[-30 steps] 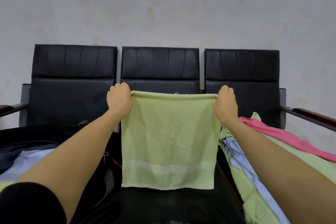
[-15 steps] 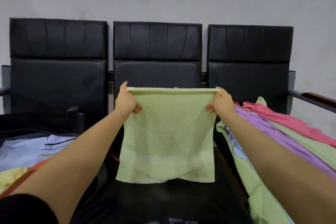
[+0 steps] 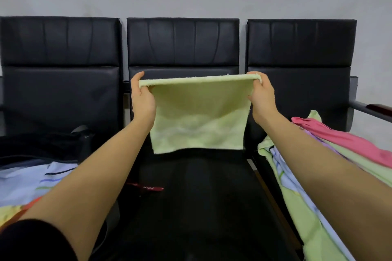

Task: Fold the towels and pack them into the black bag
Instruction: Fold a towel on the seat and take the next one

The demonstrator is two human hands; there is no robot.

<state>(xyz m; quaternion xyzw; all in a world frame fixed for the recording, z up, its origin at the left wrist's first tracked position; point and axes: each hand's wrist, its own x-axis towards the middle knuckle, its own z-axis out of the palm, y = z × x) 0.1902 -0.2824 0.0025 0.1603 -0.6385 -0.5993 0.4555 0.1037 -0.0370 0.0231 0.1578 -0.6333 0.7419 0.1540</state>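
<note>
Clearly, the biggest thing in view is the row of three black chairs (image 3: 182, 53), which fills the whole middle band of the frame against a grey wall. On the lower left seat sits the black bag (image 3: 42, 146), and in front of it lie pale blue and yellow cloths (image 3: 25, 180) (whether they are inside the bag or only beside it, I cannot tell). On the right edge of the frame a pile of unfolded towels (image 3: 331, 154) waits, pink over green and light blue.

At the center of the frame the green towel (image 3: 199, 118) hangs in the air above the middle seat, not touching it. The left hand (image 3: 141, 97) pinches its upper left corner, thumb on the near side, and the right hand (image 3: 262, 95) pinches the upper right corner in the same way. Both hands hold the top edge stretched nearly straight.

From its look I judge the towel to be light and very soft: the free lower part sags and billows, so it has no stiffness of its own. The terry surface should not slip between the fingers. Nothing here is fragile. The corners are the good place to hold, because only tension between two corners keeps an edge straight for a fold. A small dark red object (image 3: 146, 187) lies on the middle seat, lower center.
</note>
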